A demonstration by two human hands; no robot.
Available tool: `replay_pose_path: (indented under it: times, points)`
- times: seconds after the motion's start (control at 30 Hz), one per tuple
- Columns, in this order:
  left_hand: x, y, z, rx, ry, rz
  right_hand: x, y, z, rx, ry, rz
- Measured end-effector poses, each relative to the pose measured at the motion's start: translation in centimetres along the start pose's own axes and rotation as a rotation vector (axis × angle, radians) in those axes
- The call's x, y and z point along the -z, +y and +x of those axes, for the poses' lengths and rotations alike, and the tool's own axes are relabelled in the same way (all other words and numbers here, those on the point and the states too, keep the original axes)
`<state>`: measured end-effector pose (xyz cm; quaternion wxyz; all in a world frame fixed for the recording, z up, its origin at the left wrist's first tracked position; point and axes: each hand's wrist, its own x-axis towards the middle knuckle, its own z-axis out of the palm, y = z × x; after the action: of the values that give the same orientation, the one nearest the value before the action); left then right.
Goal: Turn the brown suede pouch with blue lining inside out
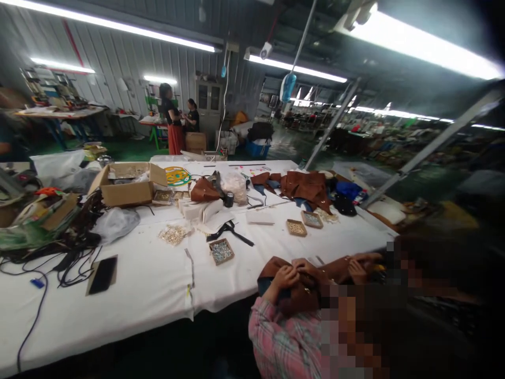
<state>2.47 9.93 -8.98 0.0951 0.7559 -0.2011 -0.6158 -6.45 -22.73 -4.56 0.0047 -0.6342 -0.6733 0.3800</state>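
Note:
Neither my left hand nor my right hand shows in the head view. At the lower right, a co-worker in a plaid sleeve (276, 331) has both hands (290, 275) on a brown leather-like piece (302, 300) with metal fittings. Just beyond, another person's hands (358, 268) touch brown material too. On the white-covered table (150, 316) stand a small box of silvery metal parts (221, 251) and a box of gold-coloured parts (296, 228). A black strap (231, 229) lies near them. Brown pieces (305, 189) are piled farther back.
A cardboard box (126, 192), a clear plastic bag (116, 223), dark cables (74, 263) and a black phone-like slab (103, 275) occupy the left side. Loose gold-coloured parts (172, 235) lie mid-table. Slanted metal poles (333, 123) rise at the right. Two people (173, 118) are at the back.

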Motion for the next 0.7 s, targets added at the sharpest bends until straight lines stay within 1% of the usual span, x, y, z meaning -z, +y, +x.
replay_pose_path:
  times: [0.03,0.07,0.1,0.13,0.17,0.2,0.23,0.27,0.3,0.33,0.37,0.4,0.43,0.47,0.53,0.57,0.6,0.63,0.67,0.7]
  points:
    - [-0.5,-1.0,2.0,0.093,0.175,-0.044,3.2,1.0,3.3,-0.004,-0.016,-0.009]
    - [-0.9,-1.8,4.1,0.235,0.432,-0.108,6.9,2.3,7.0,-0.005,-0.027,-0.019]
    - [-1.1,-2.3,6.4,0.434,0.812,-0.193,10.9,3.9,10.8,-0.007,-0.038,-0.029]
    - [-1.2,-2.9,8.6,0.679,1.310,-0.311,14.9,5.8,14.7,-0.009,-0.045,-0.041]
    - [-1.0,-3.6,10.6,0.763,1.631,-0.342,18.8,8.0,18.5,-0.010,-0.051,-0.052]
    - [-0.7,-4.5,12.3,0.770,1.803,-0.319,22.5,10.2,22.0,-0.014,-0.058,-0.062]
    - [-0.2,-5.5,13.5,0.751,1.872,-0.248,25.6,12.4,25.1,-0.014,-0.073,-0.069]
    - [0.3,-6.6,14.2,0.803,1.915,-0.208,28.2,14.6,27.5,-0.014,-0.091,-0.070]
    - [0.9,-7.7,14.3,0.781,1.941,-0.168,30.1,16.4,29.3,-0.013,-0.107,-0.066]
    - [1.4,-8.7,13.8,0.755,1.960,-0.147,31.4,17.9,30.5,-0.011,-0.117,-0.059]
    - [1.9,-9.5,12.8,0.708,1.988,-0.153,32.0,18.7,31.4,-0.009,-0.125,-0.050]
    - [2.5,-10.1,11.3,0.660,2.016,-0.176,32.1,18.9,32.0,-0.013,-0.118,-0.039]
    - [3.0,-10.4,9.5,0.633,2.043,-0.222,31.6,18.4,32.4,-0.027,-0.090,-0.025]
    - [3.5,-10.4,7.6,0.645,2.066,-0.294,30.8,17.2,33.0,-0.046,-0.051,-0.012]
    - [3.8,-9.6,3.5,0.720,2.086,-0.467,28.8,13.5,34.4,-0.128,0.111,0.019]
    - [3.4,-8.9,1.7,0.764,2.081,-0.553,27.7,11.4,35.2,-0.157,0.176,0.020]
    - [2.2,-7.9,-0.1,0.796,2.074,-0.611,26.8,9.3,36.1,-0.171,0.208,0.018]
    - [0.2,-6.7,-1.6,0.824,2.065,-0.662,26.1,7.5,36.9,-0.173,0.219,0.025]
    - [-2.8,-5.4,-2.9,0.867,2.048,-0.732,25.5,6.0,37.6,-0.174,0.222,0.029]
    - [-7.0,-4.0,-4.1,0.931,2.004,-0.873,25.1,4.9,38.1,-0.173,0.219,0.036]
